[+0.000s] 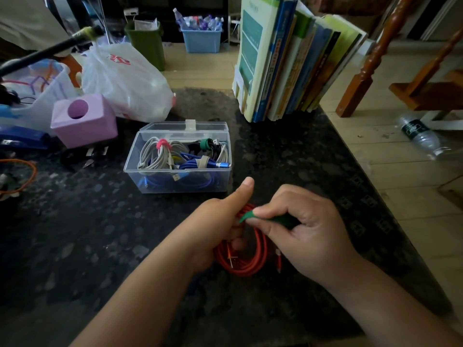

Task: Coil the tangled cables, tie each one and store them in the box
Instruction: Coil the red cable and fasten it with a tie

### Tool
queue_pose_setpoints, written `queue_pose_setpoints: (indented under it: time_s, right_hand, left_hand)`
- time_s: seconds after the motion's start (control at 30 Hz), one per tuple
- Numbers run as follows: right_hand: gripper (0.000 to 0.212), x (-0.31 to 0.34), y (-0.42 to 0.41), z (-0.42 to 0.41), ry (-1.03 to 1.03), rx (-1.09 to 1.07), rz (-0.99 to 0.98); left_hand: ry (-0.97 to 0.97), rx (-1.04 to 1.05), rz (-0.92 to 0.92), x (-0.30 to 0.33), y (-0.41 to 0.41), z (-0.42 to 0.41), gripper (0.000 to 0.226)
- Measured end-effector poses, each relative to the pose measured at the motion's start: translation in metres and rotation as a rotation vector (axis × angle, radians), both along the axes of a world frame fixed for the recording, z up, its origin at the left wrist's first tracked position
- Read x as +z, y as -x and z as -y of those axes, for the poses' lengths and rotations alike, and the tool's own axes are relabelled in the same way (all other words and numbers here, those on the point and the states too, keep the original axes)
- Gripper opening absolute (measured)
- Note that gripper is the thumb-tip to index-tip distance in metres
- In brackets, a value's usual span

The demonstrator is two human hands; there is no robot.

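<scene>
— Where's the red cable (246, 256)?
— Coiled, just above the dark table (100, 234), gripped in the left hand (218, 226), thumb up.
— And the right hand (298, 226)?
— Pinching a green tie strap (265, 217) against the coil.
— The box (179, 159)?
— Open behind them, holding tied grey, blue and black cables.

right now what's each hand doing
Left hand: closed around the coiled orange cable.
Right hand: pinching a green strap tie against the coil.
</scene>
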State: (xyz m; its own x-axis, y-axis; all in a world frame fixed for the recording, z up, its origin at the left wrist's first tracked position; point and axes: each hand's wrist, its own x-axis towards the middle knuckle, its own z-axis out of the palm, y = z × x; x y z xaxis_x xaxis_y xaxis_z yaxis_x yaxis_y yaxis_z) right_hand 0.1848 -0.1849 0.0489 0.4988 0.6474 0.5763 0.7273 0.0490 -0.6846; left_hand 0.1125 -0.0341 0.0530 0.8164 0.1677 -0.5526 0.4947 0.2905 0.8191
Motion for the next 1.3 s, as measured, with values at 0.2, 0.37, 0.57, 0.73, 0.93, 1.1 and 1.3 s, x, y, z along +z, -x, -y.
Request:
queue_pose_setpoints:
  time_s: [0.2,0.37,0.57,0.73,0.93,1.1,1.3]
  right_hand:
    - [0.01,-0.001,-0.004,0.0,0.088,0.134,-0.018]
    - [0.014,0.007,-0.008,0.005,0.087,0.161,-0.081]
    - [0.007,0.016,-0.003,0.009,0.085,0.217,-0.18]
    - [0.015,0.026,-0.002,0.014,0.097,0.249,-0.312]
    - [0.017,0.03,0.002,0.011,0.087,0.161,-0.219]
    - [0.015,0.026,-0.001,0.012,0.025,0.113,-0.323]
    - [0.031,0.019,-0.009,0.009,0.037,0.137,-0.426]
  left_hand:
    - [-0.007,-0.045,0.001,-0.002,0.002,-0.003,0.066]
    - [0.201,-0.358,0.21,0.002,0.009,-0.009,0.035]
    - [0.319,-0.454,0.336,0.001,0.016,-0.024,0.021]
    - [0.349,-0.48,0.399,0.004,0.016,-0.018,0.015]
    - [0.287,-0.439,0.428,0.008,0.014,-0.016,0.02]
    - [0.349,-0.443,0.472,0.012,0.015,-0.018,0.034]
    - [0.42,-0.393,0.515,0.011,0.017,-0.019,0.024]
